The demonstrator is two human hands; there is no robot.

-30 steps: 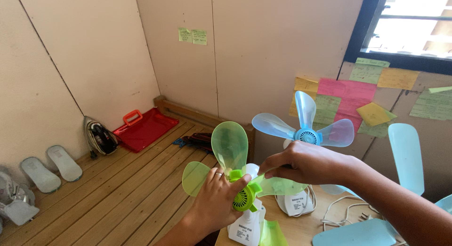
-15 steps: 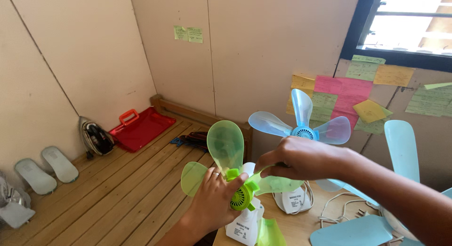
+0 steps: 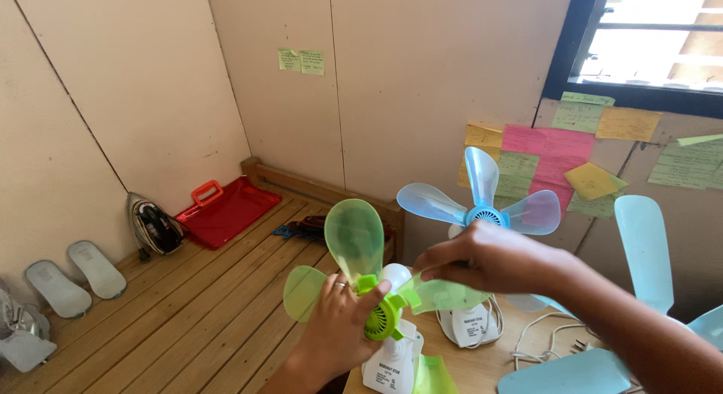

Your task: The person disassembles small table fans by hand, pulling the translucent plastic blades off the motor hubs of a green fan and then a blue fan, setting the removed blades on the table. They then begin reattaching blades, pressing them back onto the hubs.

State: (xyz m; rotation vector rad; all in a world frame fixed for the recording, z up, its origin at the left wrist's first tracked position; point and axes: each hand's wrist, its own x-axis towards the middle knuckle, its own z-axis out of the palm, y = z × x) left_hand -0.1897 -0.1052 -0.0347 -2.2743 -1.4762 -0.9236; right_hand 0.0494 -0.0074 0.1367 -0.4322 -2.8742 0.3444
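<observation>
While hands hold, blue fan (image 3: 482, 213) neighbours.

Two pale green paper notes (image 3: 301, 61) side by side, high on wall, well up and left of grip. Cluster of sticky notes on wall up and right of grip, behind blue fan blades: yellow-orange note (image 3: 483, 135), large pink sheet (image 3: 550, 149), pale green note (image 3: 520, 168), yellow note (image 3: 591, 181) tilted. Higher, under window frame: green note (image 3: 578, 114), orange note (image 3: 627, 124). Far right: pale green sheets (image 3: 689, 164). Printed dark label (image 3: 388, 370) on white fan base, just below grip; writing too small to make out. No packages, no screens.
</observation>
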